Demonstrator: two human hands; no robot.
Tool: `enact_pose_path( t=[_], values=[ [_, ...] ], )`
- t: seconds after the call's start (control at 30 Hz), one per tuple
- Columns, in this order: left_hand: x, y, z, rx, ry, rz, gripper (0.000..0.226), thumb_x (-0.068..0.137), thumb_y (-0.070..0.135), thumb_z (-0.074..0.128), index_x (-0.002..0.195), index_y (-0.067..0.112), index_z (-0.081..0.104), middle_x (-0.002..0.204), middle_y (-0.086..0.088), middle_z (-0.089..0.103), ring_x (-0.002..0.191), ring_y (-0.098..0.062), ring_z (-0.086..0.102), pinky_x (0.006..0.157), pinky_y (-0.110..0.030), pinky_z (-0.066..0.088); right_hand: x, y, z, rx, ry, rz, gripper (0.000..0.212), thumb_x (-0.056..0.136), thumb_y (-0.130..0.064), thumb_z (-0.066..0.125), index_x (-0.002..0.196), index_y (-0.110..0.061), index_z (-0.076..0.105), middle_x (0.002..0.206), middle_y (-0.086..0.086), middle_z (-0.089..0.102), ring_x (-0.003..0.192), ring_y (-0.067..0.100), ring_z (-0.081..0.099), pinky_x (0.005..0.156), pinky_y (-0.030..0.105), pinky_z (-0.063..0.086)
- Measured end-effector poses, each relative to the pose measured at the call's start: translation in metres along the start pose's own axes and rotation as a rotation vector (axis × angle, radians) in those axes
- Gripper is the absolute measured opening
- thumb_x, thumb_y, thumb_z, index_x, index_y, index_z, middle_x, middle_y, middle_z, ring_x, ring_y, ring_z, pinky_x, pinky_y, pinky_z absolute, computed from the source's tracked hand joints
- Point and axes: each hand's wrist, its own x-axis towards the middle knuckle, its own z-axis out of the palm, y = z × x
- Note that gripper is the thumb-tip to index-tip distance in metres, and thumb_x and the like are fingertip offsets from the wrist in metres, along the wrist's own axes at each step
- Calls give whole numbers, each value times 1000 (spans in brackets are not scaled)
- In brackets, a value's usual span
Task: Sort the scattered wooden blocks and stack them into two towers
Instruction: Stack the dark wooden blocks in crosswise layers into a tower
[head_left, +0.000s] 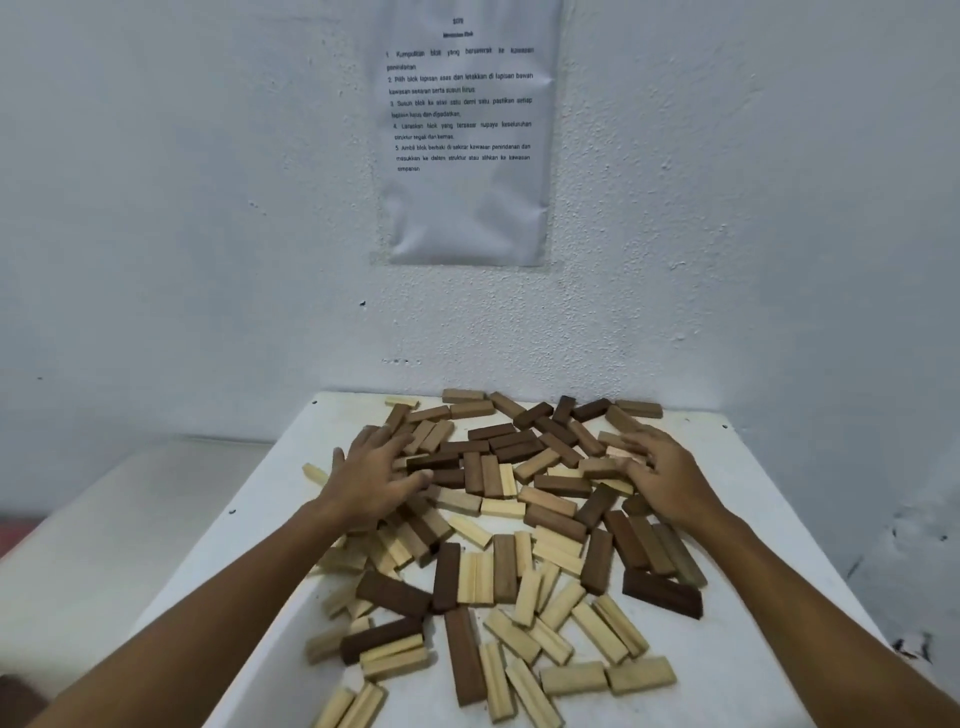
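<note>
Nearest to me lie the pale blocks (524, 670), scattered flat at the near end of the white table (727, 691), their long axes pointing every way. Beyond them the darker wooden blocks (511, 447) crowd the far half, up to the wall edge. No tower stands yet, so I judge the sorting has barely begun.

Both my hands rest on the heap's far part. My left hand (376, 480) lies palm down, fingers spread, flat across mixed blocks at the left; my right hand (670, 475) lies likewise at the right, fingers splayed. Neither grips anything. The dark cluster sits between the two hands, about equally near each, so either could rake it.

Behind the table rises a rough white wall (208, 208) with a printed sheet (462, 218) taped above.
</note>
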Motion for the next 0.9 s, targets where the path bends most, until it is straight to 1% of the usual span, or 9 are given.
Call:
enact_pose_path(
  t=[0.07,0.13,0.2,0.3,0.4,0.57,0.73,0.83,0.9],
  values=[
    [-24,2,1,8,2,3,81,79,74,42,147,30,37,161,-1,18,150,-22,4,115,-59,7,-18,2,-2,-178,-47,58,38,92,-31,61,128,-42,54,126,5,52,126,31,45,106,47,37],
    [-44,3,5,30,3,-22,95,66,85,30,145,33,38,160,1,19,149,-24,5,115,-59,8,-33,3,0,-406,-125,227,52,94,-53,48,143,-37,40,148,10,37,138,35,28,112,53,24],
    [-59,4,10,59,-14,-65,103,59,89,23,145,34,38,161,0,17,149,-27,3,114,-60,9,-48,-3,7,-509,-180,310,60,95,-61,36,147,-32,33,156,10,26,140,36,23,113,54,18],
    [-69,6,13,90,-55,-102,97,69,89,27,149,35,32,162,0,13,149,-28,4,113,-62,9,-61,-18,20,-543,-180,259,59,96,-59,33,145,-26,36,152,14,30,138,36,27,111,52,20],
    [-72,8,11,94,-94,-80,82,84,78,36,151,32,29,161,-1,16,148,-29,6,114,-60,10,-65,-29,25,-335,-174,199,55,96,-50,44,143,-22,42,152,14,32,139,34,30,112,47,28],
    [-66,3,9,94,-65,-29,81,81,78,37,147,32,34,158,-2,24,146,-26,14,114,-59,12,-66,-41,23,-117,-158,60,47,92,-29,63,136,-16,54,146,7,45,133,23,42,109,35,35],
    [-50,-11,1,9,9,58,93,71,84,25,146,31,36,158,-3,25,148,-24,12,115,-56,7,-48,-35,24,-37,-38,-51,34,89,-14,65,123,-17,65,134,2,54,124,16,49,103,30,37],
    [-34,-20,-4,19,-19,84,85,74,78,31,147,34,33,160,-3,20,149,-23,6,116,-57,2,-27,-29,25,-54,64,-23,30,89,-14,64,119,-16,67,140,4,50,129,19,46,105,37,39],
    [-19,-26,-5,34,-37,107,93,69,83,27,147,34,33,161,-2,17,150,-23,3,117,-58,1,-8,-21,25,-97,105,35,38,88,-21,63,125,-15,63,145,6,47,135,26,41,109,43,36]
  ],
)
